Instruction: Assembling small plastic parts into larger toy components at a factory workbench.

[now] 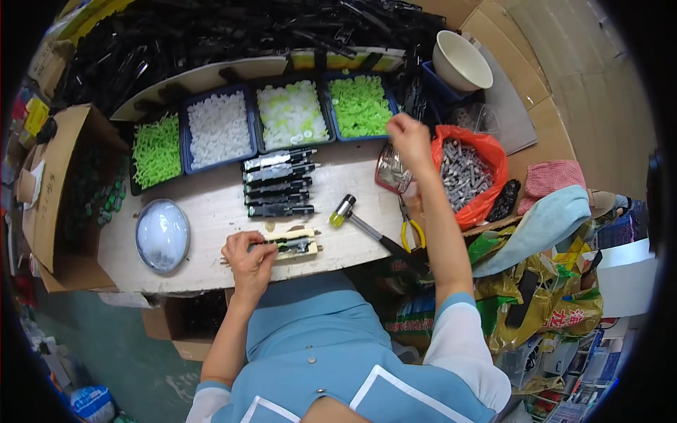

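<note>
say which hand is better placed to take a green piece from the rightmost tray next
Probably the right: the right hand is up beside the rightmost tray, while the left hand is down at the cream holder, farther from those pieces.

black-and-green part [293, 246] | lying crosswise, partly hidden | between cream strips [302, 233]

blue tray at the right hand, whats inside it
The blue tray holds a heap of small bright green pieces. They hide its floor, so anything beneath cannot be seen; the right hand covers its near right corner.
</note>
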Demonstrator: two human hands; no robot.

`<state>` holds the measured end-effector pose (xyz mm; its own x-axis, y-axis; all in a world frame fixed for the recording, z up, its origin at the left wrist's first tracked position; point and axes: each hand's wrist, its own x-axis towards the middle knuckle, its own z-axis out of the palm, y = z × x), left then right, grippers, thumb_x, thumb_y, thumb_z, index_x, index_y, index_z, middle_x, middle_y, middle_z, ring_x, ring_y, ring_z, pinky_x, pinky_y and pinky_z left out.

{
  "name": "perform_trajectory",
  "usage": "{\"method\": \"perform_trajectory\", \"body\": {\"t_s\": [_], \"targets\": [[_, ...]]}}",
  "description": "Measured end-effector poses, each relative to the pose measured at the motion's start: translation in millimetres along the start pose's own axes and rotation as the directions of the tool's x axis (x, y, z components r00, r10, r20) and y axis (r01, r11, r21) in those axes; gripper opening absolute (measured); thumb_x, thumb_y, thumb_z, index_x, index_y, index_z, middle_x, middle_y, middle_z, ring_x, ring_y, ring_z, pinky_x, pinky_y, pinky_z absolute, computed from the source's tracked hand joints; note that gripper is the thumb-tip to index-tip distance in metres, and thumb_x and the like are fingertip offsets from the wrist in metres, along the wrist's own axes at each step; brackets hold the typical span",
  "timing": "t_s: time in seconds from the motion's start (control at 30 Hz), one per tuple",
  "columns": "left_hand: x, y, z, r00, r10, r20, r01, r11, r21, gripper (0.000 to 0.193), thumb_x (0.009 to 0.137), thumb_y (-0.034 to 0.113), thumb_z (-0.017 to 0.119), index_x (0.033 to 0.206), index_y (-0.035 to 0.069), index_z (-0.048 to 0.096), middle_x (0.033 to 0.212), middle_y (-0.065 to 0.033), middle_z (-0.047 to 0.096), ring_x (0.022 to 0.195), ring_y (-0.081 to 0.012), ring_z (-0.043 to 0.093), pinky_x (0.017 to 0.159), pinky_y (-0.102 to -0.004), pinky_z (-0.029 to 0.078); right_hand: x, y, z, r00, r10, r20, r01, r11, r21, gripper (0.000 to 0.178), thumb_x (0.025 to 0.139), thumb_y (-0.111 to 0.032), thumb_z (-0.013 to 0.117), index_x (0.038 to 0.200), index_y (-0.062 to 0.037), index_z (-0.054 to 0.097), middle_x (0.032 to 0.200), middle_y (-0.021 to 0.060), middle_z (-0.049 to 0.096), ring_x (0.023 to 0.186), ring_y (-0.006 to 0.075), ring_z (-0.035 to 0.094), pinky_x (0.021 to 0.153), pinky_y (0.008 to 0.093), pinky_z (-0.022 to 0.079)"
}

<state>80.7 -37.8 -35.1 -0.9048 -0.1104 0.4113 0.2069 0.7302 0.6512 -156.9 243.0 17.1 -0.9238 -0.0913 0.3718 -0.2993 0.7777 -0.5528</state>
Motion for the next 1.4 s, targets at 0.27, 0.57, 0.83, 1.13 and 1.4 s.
{"method": "perform_trajectory", "body": {"t_s": [0.27, 0.57, 0.83, 1.13, 1.4], "targets": [[1, 5, 1, 1.0, -0.016, 0.014, 0.016, 1.0, -0.017, 0.011, 0.064, 0.007, 0.07, 0.073, 0.01, 0.066, 0.087, -0.0027, 0.055, 0.091, -0.0206, 0.045, 0.081, -0.0332, 0.028, 77, 62, 4, 0.953, 0.27, -0.135, -0.301, 0.813, -0.498, 0.047, 0.073, -0.031, 0.067, 0.102, 0.0036, 0.053, 0.097, 0.024, 0.059, 0.094, 0.038, 0.058, 0.08, 0.0435, 0.047], [-1, 2, 2, 0.999, -0.033, -0.032, 0.032, 0.999, -0.03, 0.01, 0.064, 0.007, 0.07, 0.071, 0.012, 0.065, 0.083, -0.0008, 0.054, 0.09, -0.0207, 0.045, 0.08, -0.0344, 0.027, 61, 54, -36, 0.863, 0.394, 0.316, -0.499, 0.761, 0.415, 0.051, 0.068, -0.026, 0.068, 0.105, 0.0057, 0.054, 0.066, 0.0065, 0.055, 0.057, 0.0129, 0.053, 0.051, 0.0254, 0.044], [1, 2, 0, 1.0, -0.009, -0.023, 0.009, 1.0, -0.007, 0.01, 0.065, 0.01, 0.069, 0.073, 0.012, 0.064, 0.085, -0.0006, 0.054, 0.092, -0.0214, 0.044, 0.08, -0.0353, 0.026, 17, -13, -21, 0.908, 0.189, 0.373, -0.395, 0.682, 0.616, 0.033, 0.072, -0.015, 0.069, 0.097, -0.0018, 0.053, 0.066, -0.0014, 0.051, 0.049, 0.0065, 0.044, 0.043, 0.0204, 0.035], [-5, 8, -20, 0.995, -0.039, -0.094, 0.036, 0.999, -0.035, 0.014, 0.067, 0.011, 0.069, 0.08, 0.01, 0.064, 0.088, -0.0012, 0.055, 0.093, -0.0201, 0.043, 0.081, -0.0336, 0.026, 57, 6, 24, 0.986, 0.149, 0.074, -0.156, 0.982, 0.106, 0.056, 0.073, -0.037, 0.064, 0.102, 0.0095, 0.053, 0.1, 0.0266, 0.059, 0.095, 0.0363, 0.057, 0.08, 0.0393, 0.044], [-8, -3, -25, 0.986, -0.074, -0.152, 0.07, 0.997, -0.027, 0.015, 0.065, 0.009, 0.07, 0.079, 0.008, 0.064, 0.086, -0.0021, 0.056, 0.09, -0.0192, 0.045, 0.08, -0.0322, 0.029, 61, 10, 24, 0.988, 0.139, -0.065, -0.139, 0.99, 0.007, 0.049, 0.083, -0.045, 0.052, 0.097, 0.0027, 0.055, 0.092, 0.0268, 0.059, 0.092, 0.04, 0.057, 0.077, 0.0429, 0.043]]}}
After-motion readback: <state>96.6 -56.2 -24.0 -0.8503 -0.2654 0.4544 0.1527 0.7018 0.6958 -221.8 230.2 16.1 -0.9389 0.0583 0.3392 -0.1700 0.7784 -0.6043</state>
